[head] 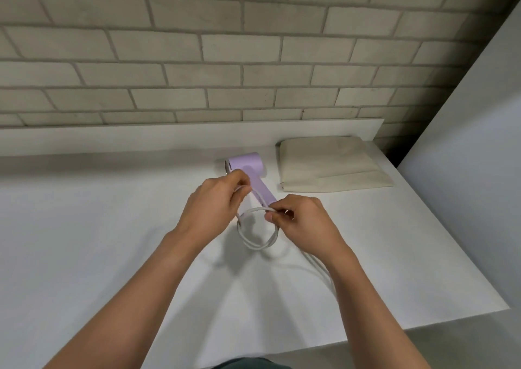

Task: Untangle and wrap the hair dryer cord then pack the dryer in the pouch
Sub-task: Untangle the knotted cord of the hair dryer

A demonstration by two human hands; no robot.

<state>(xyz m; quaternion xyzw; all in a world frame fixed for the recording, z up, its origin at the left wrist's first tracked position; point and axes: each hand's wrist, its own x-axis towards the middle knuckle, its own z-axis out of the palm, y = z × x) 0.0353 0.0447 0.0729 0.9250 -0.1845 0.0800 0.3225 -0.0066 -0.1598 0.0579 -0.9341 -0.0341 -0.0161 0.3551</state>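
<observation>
Indoors, left hand [214, 202] and right hand [301, 219] seemingly pinch the cord [253, 246] over a white table [112, 241], brick wall [197, 58] behind.

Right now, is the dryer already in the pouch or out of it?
Out. The lilac dryer lies on the table beside the flat cream pouch; left hand and right hand pinch its looped cord.

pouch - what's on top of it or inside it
Nothing lies on top of the pouch; it lies flat on the table, apart from the dryer. Its inside is hidden by its own fabric.
</observation>
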